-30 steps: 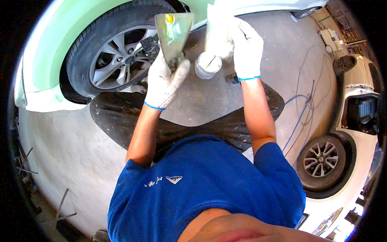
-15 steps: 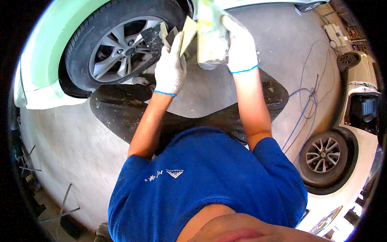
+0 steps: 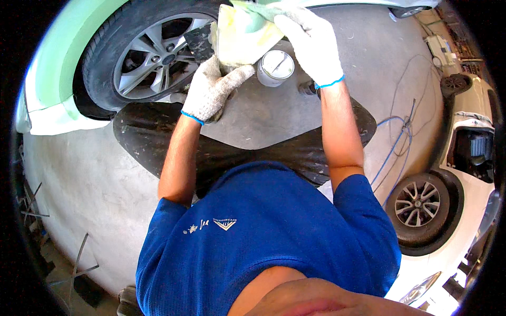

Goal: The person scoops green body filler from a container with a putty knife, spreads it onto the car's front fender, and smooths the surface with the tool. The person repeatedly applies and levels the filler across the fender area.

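Observation:
My left hand (image 3: 211,89), in a white knit glove with a blue cuff, grips the lower edge of a pale yellow flat sheet (image 3: 240,39) smeared with light green. A dark, paint-flecked plate (image 3: 199,43) juts out beside its fingertips; whether the hand holds it too I cannot tell. My right hand (image 3: 315,46), gloved alike, is closed at the sheet's upper right, on a thin light green piece (image 3: 257,9) that overlaps the sheet. What kind of piece it is I cannot make out. Below the sheet a round white can (image 3: 275,68) stands on the floor.
At the upper left is a light green car fender (image 3: 50,84) with its wheel (image 3: 158,58). My dark-trousered legs (image 3: 253,158) spread around the work. Blue hose (image 3: 398,145) lies coiled on the right, near a white car (image 3: 469,210). Metal stands (image 3: 81,268) are at lower left.
The yellow sheet has turned to show its broad smeared face. My left hand has shifted lower and left, my right hand slightly right. The can's top has come into view.

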`<state>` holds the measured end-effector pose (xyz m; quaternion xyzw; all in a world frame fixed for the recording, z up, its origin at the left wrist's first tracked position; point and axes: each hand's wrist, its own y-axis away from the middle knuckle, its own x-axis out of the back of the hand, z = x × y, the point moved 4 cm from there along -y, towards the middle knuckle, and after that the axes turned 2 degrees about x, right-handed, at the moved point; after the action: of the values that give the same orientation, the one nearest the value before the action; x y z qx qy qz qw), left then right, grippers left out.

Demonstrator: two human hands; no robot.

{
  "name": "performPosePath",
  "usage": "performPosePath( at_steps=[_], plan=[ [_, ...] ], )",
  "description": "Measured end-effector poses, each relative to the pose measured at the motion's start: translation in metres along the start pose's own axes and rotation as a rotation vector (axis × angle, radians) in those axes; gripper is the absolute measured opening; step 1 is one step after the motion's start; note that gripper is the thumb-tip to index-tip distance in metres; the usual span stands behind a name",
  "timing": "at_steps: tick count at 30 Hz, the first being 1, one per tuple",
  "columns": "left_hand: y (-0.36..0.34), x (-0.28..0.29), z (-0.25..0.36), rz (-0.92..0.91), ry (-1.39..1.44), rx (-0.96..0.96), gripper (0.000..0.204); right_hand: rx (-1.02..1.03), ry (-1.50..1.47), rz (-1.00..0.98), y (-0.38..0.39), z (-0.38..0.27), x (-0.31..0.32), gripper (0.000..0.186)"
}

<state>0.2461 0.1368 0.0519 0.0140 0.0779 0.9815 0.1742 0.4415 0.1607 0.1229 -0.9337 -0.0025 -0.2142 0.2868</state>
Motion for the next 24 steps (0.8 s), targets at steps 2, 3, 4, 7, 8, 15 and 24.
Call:
performPosePath(
  at_steps=[2,3,4,7,8,15,24],
  plan=[
    [0.001,0.001,-0.004,0.035,0.057,-0.018,0.038,0.092,0.27,-0.01,0.0,-0.001,0.003,0.02],
    [0.002,0.001,-0.002,0.049,0.062,-0.035,0.039,0.156,0.377,0.011,0.002,0.006,0.004,0.02],
    [0.003,0.0,0.0,0.07,0.069,-0.052,0.04,0.223,0.48,0.027,0.002,0.006,0.004,0.02],
    [-0.001,0.004,-0.002,0.081,0.077,-0.107,0.047,0.163,0.34,0.327,0.012,0.001,0.022,0.02],
    [-0.002,0.005,-0.002,0.075,0.077,-0.125,0.049,0.101,0.209,0.389,0.017,0.0,0.026,0.02],
    [-0.003,0.013,0.001,0.223,-0.096,-0.33,0.099,-0.081,-0.016,0.252,0.031,0.007,0.016,0.022],
    [-0.004,0.022,-0.004,0.274,-0.248,-0.365,0.09,-0.12,-0.109,0.248,0.031,0.015,0.007,0.021]
  ],
)
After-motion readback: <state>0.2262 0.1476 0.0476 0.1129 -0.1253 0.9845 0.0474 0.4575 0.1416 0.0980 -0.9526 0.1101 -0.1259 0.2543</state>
